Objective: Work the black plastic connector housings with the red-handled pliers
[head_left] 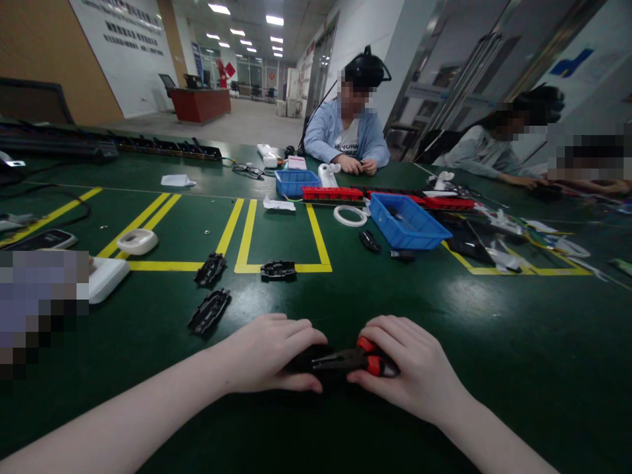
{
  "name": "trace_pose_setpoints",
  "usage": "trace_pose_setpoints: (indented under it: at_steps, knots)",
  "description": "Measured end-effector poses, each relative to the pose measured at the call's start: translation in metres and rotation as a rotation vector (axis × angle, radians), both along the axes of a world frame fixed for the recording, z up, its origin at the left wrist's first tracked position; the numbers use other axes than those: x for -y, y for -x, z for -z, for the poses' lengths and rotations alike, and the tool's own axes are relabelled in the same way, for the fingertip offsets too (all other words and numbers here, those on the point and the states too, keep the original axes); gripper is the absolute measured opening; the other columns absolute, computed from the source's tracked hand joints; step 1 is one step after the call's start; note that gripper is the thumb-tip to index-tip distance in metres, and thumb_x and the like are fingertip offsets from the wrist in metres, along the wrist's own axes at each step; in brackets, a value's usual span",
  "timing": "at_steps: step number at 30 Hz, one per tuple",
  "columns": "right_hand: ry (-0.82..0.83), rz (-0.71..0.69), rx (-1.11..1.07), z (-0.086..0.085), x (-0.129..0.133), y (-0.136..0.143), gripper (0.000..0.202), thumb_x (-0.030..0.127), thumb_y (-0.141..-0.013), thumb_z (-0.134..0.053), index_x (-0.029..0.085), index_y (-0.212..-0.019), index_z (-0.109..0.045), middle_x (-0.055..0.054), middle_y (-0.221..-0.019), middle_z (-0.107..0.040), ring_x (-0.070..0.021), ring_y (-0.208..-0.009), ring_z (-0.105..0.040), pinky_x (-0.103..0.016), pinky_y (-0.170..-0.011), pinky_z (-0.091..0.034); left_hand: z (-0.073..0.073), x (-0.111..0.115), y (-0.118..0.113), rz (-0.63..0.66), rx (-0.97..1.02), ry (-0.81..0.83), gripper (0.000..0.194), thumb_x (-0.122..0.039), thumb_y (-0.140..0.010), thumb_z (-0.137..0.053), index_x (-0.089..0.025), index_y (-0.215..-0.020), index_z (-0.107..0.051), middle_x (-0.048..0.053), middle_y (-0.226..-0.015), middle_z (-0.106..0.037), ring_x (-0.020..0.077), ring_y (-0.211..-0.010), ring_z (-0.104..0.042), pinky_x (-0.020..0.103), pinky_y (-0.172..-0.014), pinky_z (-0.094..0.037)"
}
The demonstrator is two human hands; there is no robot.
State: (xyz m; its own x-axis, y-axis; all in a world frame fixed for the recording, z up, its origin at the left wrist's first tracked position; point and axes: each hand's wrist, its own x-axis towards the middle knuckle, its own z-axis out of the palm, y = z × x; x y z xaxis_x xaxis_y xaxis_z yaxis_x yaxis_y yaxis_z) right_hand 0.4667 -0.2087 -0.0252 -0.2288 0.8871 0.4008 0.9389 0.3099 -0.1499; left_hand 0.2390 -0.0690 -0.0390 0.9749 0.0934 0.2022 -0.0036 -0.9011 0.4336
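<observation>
My right hand (409,362) is closed around the red-and-black handles of long-nose pliers (343,360), whose dark jaws point left. My left hand (276,352) grips a black part (303,361), mostly hidden by the fingers, right at the plier tips. Whether the jaws bite on it I cannot tell. Ahead on the green table lie similar black plastic shells, one (210,311) near my left forearm, another (210,270) just beyond it and a third (278,270) on the yellow tape line.
A blue bin (407,224) with dark parts stands ahead right, near a tape roll (350,215) and red strips (333,193). A smaller blue bin (296,183) is farther back. A white oval piece (137,241) lies left. Across the table sits a person (348,131); others work at right.
</observation>
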Motion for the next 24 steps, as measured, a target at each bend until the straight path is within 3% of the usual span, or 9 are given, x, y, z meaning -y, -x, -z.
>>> trace_pose_setpoints:
  at_steps: [10, 15, 24]
  knots:
    - [0.086, 0.016, -0.004, -0.002, 0.001, 0.005, 0.037, 0.055, -0.086, -0.063, 0.018, -0.085, -0.062, -0.005, -0.080, -0.065, -0.0160, -0.068, -0.057, -0.030, -0.061, -0.043, 0.000, -0.001, 0.000, 0.004, -0.020, 0.024, 0.043, -0.048, -0.089, -0.064, -0.020, -0.120, -0.051, 0.004, -0.104, -0.067, 0.0200, -0.086, -0.066, 0.031, -0.073, -0.048]
    - [0.112, 0.011, -0.006, -0.004, 0.000, 0.006, 0.054, 0.065, -0.094, -0.038, 0.018, -0.083, -0.062, -0.006, -0.078, -0.064, -0.0158, -0.065, -0.055, -0.030, -0.058, -0.041, -0.003, -0.001, 0.000, -0.002, -0.032, 0.042, 0.044, -0.047, -0.089, -0.066, -0.019, -0.120, -0.053, 0.005, -0.104, -0.069, 0.0204, -0.087, -0.067, 0.032, -0.074, -0.050]
    - [0.054, 0.006, -0.019, 0.009, 0.000, 0.001, 0.043, 0.038, -0.103, -0.028, 0.018, -0.086, -0.062, -0.005, -0.080, -0.064, -0.0157, -0.068, -0.055, -0.031, -0.061, -0.038, -0.003, 0.000, -0.001, -0.022, -0.062, 0.038, 0.042, -0.046, -0.088, -0.067, -0.019, -0.118, -0.053, 0.005, -0.104, -0.069, 0.0215, -0.085, -0.067, 0.033, -0.073, -0.050]
